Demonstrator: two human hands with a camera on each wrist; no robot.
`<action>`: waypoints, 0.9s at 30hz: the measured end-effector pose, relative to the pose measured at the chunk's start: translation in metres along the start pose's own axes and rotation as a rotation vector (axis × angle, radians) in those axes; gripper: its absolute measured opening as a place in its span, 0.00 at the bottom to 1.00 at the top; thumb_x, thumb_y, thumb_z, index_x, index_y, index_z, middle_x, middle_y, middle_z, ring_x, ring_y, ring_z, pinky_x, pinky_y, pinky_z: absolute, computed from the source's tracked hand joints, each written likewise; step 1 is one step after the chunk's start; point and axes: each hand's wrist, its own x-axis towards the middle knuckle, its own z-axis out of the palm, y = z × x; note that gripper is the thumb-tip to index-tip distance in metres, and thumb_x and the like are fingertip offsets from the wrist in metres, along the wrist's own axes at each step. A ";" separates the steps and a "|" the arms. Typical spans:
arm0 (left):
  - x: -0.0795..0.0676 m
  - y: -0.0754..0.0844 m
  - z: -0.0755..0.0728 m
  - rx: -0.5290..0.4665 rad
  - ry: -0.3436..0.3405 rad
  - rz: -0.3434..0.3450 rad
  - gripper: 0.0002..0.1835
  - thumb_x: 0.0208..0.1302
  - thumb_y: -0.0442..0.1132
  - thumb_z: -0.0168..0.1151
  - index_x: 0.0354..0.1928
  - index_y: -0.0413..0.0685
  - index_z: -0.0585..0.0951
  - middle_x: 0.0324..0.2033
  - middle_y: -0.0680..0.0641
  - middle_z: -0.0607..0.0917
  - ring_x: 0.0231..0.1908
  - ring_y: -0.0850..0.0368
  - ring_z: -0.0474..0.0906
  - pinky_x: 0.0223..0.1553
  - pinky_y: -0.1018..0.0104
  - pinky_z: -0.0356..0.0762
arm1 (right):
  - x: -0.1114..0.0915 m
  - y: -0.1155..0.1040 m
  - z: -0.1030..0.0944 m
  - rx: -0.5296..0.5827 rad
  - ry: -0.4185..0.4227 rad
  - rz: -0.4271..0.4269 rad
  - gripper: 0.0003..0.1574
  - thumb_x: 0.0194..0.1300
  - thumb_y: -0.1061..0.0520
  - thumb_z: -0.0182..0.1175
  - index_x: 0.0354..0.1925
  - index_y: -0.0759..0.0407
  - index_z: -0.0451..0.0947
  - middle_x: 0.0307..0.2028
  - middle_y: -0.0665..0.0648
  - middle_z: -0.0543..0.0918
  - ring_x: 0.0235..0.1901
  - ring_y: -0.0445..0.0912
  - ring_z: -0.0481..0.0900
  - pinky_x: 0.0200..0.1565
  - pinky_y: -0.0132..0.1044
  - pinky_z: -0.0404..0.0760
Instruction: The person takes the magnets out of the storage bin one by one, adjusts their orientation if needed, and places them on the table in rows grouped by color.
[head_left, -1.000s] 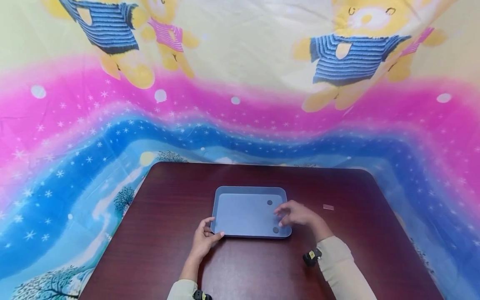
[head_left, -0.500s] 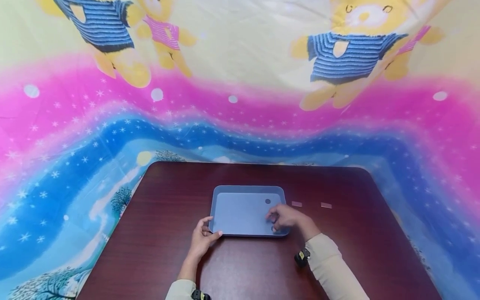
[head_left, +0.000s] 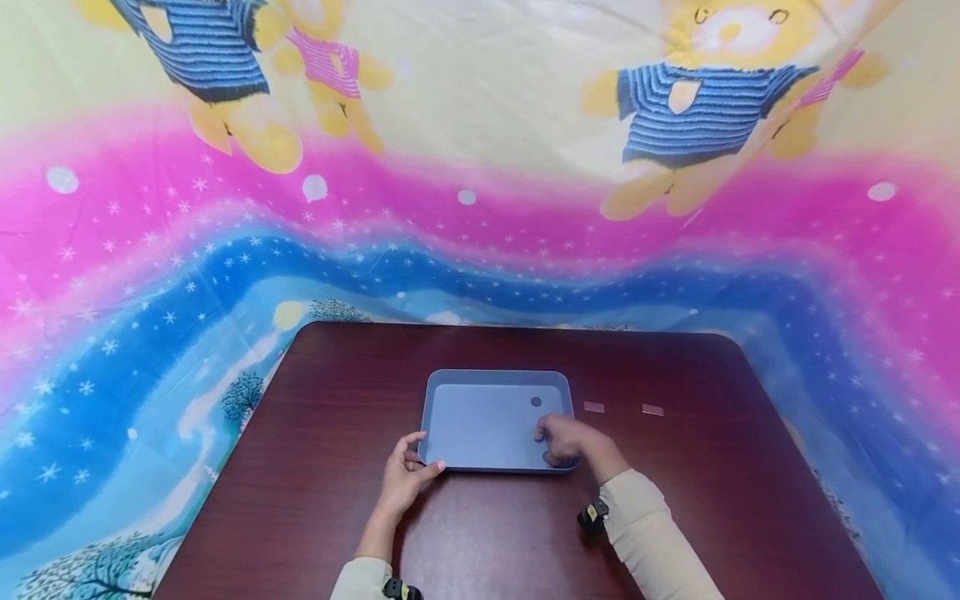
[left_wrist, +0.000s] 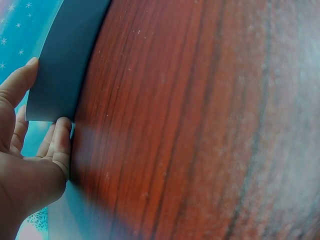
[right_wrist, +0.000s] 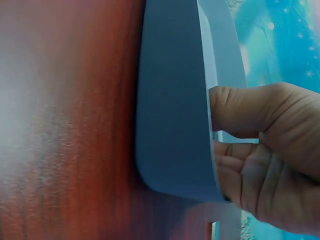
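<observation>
Tray (head_left: 480,427) sits held by left grip (head_left: 403,480), right grip (head_left: 567,438) inside.

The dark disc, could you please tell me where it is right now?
In the head view, the dark disc lies on the floor of the blue-grey tray, toward its far right corner, just beyond the right hand.
</observation>
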 end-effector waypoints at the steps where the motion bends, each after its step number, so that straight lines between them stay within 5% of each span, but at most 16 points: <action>1: -0.001 0.002 0.000 -0.011 -0.005 -0.004 0.35 0.49 0.32 0.72 0.60 0.41 0.68 0.34 0.33 0.72 0.24 0.57 0.69 0.21 0.68 0.71 | 0.000 0.002 0.001 0.048 0.008 -0.003 0.20 0.39 0.74 0.63 0.35 0.65 0.74 0.18 0.51 0.68 0.18 0.42 0.66 0.22 0.33 0.70; 6: -0.008 0.020 0.000 -0.026 -0.026 -0.005 0.34 0.50 0.28 0.70 0.60 0.36 0.67 0.35 0.29 0.71 0.23 0.56 0.69 0.21 0.66 0.72 | 0.002 0.012 0.007 0.292 0.054 -0.029 0.25 0.35 0.78 0.60 0.38 0.69 0.73 0.23 0.56 0.73 0.21 0.43 0.75 0.26 0.35 0.76; 9: -0.011 0.027 0.001 -0.010 -0.027 -0.003 0.33 0.51 0.28 0.69 0.60 0.35 0.67 0.34 0.30 0.70 0.23 0.56 0.69 0.22 0.64 0.73 | 0.004 0.015 0.012 0.347 0.091 -0.047 0.25 0.35 0.77 0.63 0.38 0.69 0.74 0.25 0.58 0.75 0.23 0.43 0.76 0.27 0.35 0.76; 19: -0.002 -0.003 0.003 -0.005 0.002 -0.010 0.35 0.48 0.33 0.73 0.60 0.43 0.69 0.33 0.36 0.71 0.22 0.56 0.68 0.20 0.67 0.72 | 0.010 0.015 0.031 0.559 0.171 -0.072 0.24 0.40 0.77 0.64 0.40 0.74 0.73 0.27 0.60 0.76 0.26 0.44 0.76 0.29 0.34 0.77; 27: -0.002 -0.002 0.003 -0.005 0.019 -0.002 0.35 0.47 0.33 0.74 0.59 0.44 0.70 0.32 0.36 0.72 0.23 0.56 0.68 0.20 0.67 0.72 | 0.011 0.005 0.035 0.446 0.271 -0.046 0.22 0.40 0.73 0.70 0.38 0.68 0.77 0.23 0.56 0.75 0.23 0.44 0.72 0.27 0.34 0.73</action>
